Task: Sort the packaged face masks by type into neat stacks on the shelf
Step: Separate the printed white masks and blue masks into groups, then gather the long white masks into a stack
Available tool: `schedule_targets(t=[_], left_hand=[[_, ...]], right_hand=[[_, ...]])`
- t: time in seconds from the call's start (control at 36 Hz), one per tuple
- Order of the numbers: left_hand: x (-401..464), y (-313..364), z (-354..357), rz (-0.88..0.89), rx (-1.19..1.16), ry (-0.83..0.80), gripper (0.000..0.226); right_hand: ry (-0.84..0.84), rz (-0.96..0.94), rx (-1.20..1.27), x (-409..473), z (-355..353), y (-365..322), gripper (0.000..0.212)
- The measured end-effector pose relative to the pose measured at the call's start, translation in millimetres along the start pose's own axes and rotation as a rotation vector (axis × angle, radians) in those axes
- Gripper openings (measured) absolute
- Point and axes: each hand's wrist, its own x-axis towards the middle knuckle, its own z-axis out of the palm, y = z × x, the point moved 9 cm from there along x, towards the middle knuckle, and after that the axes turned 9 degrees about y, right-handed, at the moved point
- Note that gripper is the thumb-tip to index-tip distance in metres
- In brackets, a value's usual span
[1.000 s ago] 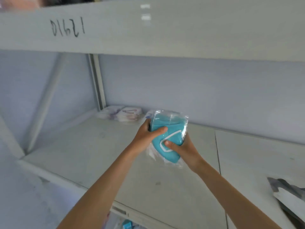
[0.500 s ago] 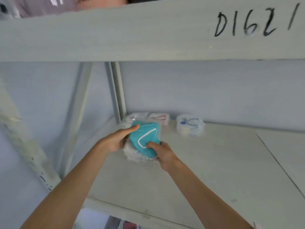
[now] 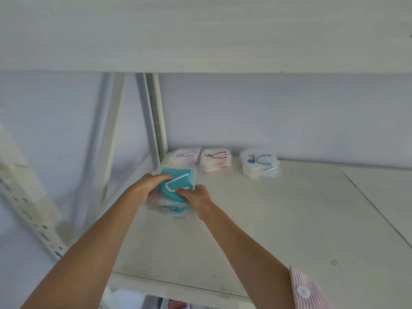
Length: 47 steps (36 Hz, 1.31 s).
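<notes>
A pack of teal face masks (image 3: 177, 186) in clear wrap sits low on the white shelf (image 3: 267, 219), near its left rear corner. My left hand (image 3: 151, 181) grips its left side and my right hand (image 3: 196, 194) grips its right front edge. Behind it along the wall lie three white mask packs: one with faint purple loops (image 3: 186, 158), one with red loops (image 3: 215, 161), one with blue loops (image 3: 259, 163).
A perforated metal upright (image 3: 156, 121) stands at the shelf's back left corner and another (image 3: 29, 208) at the front left. The upper shelf board (image 3: 200, 34) hangs close overhead. A seam (image 3: 376, 210) divides the shelf surface on the right.
Both hands have carried the teal pack further back and left, lowering it onto the shelf in front of the white packs. The view has shifted left too.
</notes>
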Motion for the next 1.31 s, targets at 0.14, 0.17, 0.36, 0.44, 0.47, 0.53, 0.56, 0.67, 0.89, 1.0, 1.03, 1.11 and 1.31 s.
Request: schedule_targets(t=[0.14,0.17,0.36,0.44,0.47,0.53,0.56,0.67,0.89,1.0,1.03,1.11,1.31], left_hand=[[7.3,3.6,-3.6,0.034,0.095,0.029,0.055],[6.8,6.6,-4.2,0.054,0.125,0.04,0.053],[3.0,23.9,-5.3,0.159,0.363,0.125,0.059],[-11.2,54.1,-9.5,0.293,0.515,0.177,0.085],[-13.9,66.1,-9.8,0.349,0.535,0.194,0.086],[-27.2,94.8,-6.2,0.488,0.537,0.228,0.076],[-37.4,109.2,-0.6,0.563,0.532,0.236,0.068],[-86.7,147.6,55.4,0.802,0.555,0.144,0.05],[-176.2,152.1,196.9,1.045,0.85,0.0,0.061],[-207.9,146.0,257.6,1.071,0.883,0.006,0.041],[-214.6,143.6,271.6,1.057,0.882,0.001,0.041],[-238.4,136.6,312.3,1.014,0.871,-0.038,0.044],[-303.4,141.5,396.1,0.976,0.835,-0.08,0.047]], right_hand=[[0.002,-0.024,-0.15,-6.9,3.1,-5.5,0.066],[-0.002,-0.035,-0.2,-7.8,3.4,-6.8,0.068],[0.049,-0.077,-0.271,-9.6,-7.3,-14.1,0.075],[0.042,-0.117,-0.198,-14.1,-21.5,-25.6,0.076],[0.046,-0.143,-0.195,-16.4,-31.0,-31.6,0.074],[0.081,-0.232,-0.248,-19.9,-57.2,-46.8,0.065],[0.112,-0.286,-0.315,-21.2,-73.8,-53.7,0.059],[0.254,-0.456,-0.681,-26.8,-151.9,-70.7,0.048],[0.364,-0.347,-1.046,-30.4,-319.6,-26.0,0.057],[0.349,-0.3,-1.093,-41.6,-384.7,5.5,0.058],[0.348,-0.297,-1.097,-44.7,-400.4,12.4,0.058],[0.342,-0.28,-1.109,-55.9,-447.4,33.1,0.057],[0.339,-0.252,-1.139,-81.8,-553.8,72.9,0.054]])
